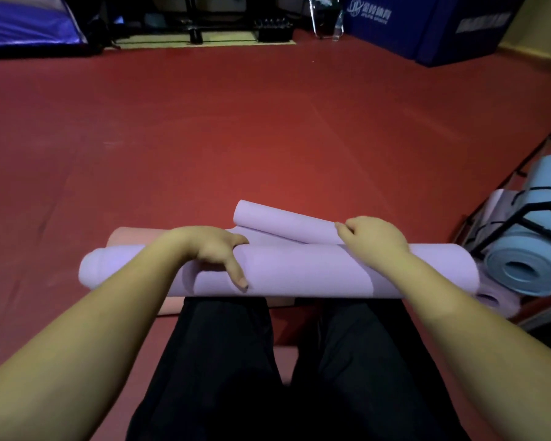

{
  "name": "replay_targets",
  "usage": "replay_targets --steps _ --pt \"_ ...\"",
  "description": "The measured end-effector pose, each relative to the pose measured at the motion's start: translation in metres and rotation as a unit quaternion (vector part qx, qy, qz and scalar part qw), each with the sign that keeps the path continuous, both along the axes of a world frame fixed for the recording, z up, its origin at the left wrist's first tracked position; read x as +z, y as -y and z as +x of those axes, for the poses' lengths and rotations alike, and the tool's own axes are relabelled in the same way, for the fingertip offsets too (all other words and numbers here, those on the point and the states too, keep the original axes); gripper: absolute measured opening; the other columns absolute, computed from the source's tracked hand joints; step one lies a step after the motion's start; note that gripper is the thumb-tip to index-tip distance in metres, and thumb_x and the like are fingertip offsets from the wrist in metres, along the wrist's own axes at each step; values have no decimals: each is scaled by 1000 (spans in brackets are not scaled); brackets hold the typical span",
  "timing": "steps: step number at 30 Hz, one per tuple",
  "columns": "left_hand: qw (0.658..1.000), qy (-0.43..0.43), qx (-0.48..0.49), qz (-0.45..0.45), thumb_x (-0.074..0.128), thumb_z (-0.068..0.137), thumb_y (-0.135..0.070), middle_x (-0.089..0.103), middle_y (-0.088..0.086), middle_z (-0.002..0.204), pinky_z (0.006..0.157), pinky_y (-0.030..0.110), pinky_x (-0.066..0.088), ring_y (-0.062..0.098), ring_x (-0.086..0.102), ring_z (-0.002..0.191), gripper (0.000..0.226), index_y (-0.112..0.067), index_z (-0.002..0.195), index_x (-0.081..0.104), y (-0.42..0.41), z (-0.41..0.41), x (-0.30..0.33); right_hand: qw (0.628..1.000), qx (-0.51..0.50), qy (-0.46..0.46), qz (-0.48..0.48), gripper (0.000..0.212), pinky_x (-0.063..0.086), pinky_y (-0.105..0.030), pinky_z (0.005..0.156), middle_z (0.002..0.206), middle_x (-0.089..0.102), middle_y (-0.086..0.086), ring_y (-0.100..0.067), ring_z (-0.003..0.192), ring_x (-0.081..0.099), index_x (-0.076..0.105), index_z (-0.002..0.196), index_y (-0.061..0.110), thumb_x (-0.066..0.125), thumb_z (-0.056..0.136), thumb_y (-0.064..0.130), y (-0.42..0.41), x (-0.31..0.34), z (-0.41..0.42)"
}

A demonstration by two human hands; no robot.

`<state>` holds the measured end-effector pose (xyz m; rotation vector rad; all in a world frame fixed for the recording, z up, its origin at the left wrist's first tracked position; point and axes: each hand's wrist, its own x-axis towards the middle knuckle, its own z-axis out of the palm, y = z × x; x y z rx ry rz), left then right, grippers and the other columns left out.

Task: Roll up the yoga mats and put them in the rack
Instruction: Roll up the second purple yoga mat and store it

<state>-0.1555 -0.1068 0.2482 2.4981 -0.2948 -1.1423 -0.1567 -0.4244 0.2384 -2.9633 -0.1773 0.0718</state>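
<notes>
Lilac mat: the long lilac foam yoga mat (299, 268) is pretty much rolled into a tube, lying crossways over the person's lap above the red floor (268, 122). Only its last flap (283, 224) is loose, curling up on the far side.
Left grip: left hand (217, 253) sits on top of the roll toward its left part, fingers draped over the far side, thumb stretched down the near face. Looks more like pinning it than squeezing.
Right grip: right hand (376, 235) is curled over the roll toward its right part, fingertips pinching the edge of that loose flap.
Done so far: a pale blue rolled foam mat (528, 262) already sits in the black wire rack (522, 214) just off the roll's right end, with another lilac roll (497, 300) below it.
Left to do: I'd say tuck the flap in, then slide the roll over into the rack.
Also waiting: a pink mat (134, 238) lies on the floor under the roll, partly hidden, so can't tell how rolled it is.
</notes>
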Motion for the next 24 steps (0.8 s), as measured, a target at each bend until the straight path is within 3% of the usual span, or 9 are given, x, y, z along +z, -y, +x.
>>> replay_targets --steps 3,6,9,12,15,18,21,23,24 --pt "997 -57 35 -30 91 53 -44 67 -9 118 99 37 49 16 64 108 69 -36 115 62 -1 10 -2 998 -5 62 7 45 41 -37 68 87 61 -5 -31 87 57 61 81 16 41 94 55 2 -14 -22" --pt "989 -117 72 -52 93 53 -35 72 -2 116 102 45 49 23 68 107 71 -29 118 65 -1 20 -6 993 20 109 -44 62 44 -41 76 84 66 -8 -34 84 60 64 84 12 32 87 65 2 -38 -38" --pt "988 -124 72 -52 93 55 -34 72 -1 115 100 43 51 23 69 105 67 -28 116 66 2 25 -7 989 1 134 -60 57 42 -40 70 73 63 -8 -35 74 60 60 73 14 33 87 62 1 -43 -38" --pt "989 -100 85 -71 89 61 -33 73 -4 111 93 36 52 19 69 102 58 -29 115 68 3 19 -5 992 -20 112 -54 66 43 -40 73 77 66 -9 -35 77 61 67 81 10 28 83 63 -2 -38 -30" --pt "991 24 82 -108 86 54 -50 67 -13 112 97 35 48 13 62 106 60 -37 110 69 -2 14 -10 993 -21 97 -61 75 42 -39 80 88 69 -9 -34 86 62 70 90 11 18 81 65 -7 -32 -23" --pt "971 221 21 -94 63 55 -75 51 -21 106 96 35 41 10 45 105 74 -40 119 64 -8 1 -22 994 -29 82 -71 62 42 -37 84 101 70 -9 -33 96 62 70 98 14 30 93 61 -6 -29 -15" --pt "912 404 -66 9 45 66 -82 52 -7 117 94 43 46 20 44 108 94 -25 141 52 -4 -27 -42 998 -35 34 -51 56 43 -35 84 109 69 -9 -32 102 61 69 104 17 34 95 59 -7 -23 -7" --pt "861 480 -120 118 50 56 -89 55 6 129 92 52 47 30 52 110 115 -17 145 41 0 -42 -61 998 -36 7 -46 57 43 -35 84 114 68 -8 -31 105 61 68 109 18 32 95 59 -9 -18 -3" --pt "851 485 -129 155 56 52 -88 56 9 130 90 55 47 34 55 109 119 -16 145 36 3 -44 -65 998 -36 -1 -47 57 44 -35 84 116 68 -8 -31 106 61 68 112 18 32 95 59 -9 -16 -2"
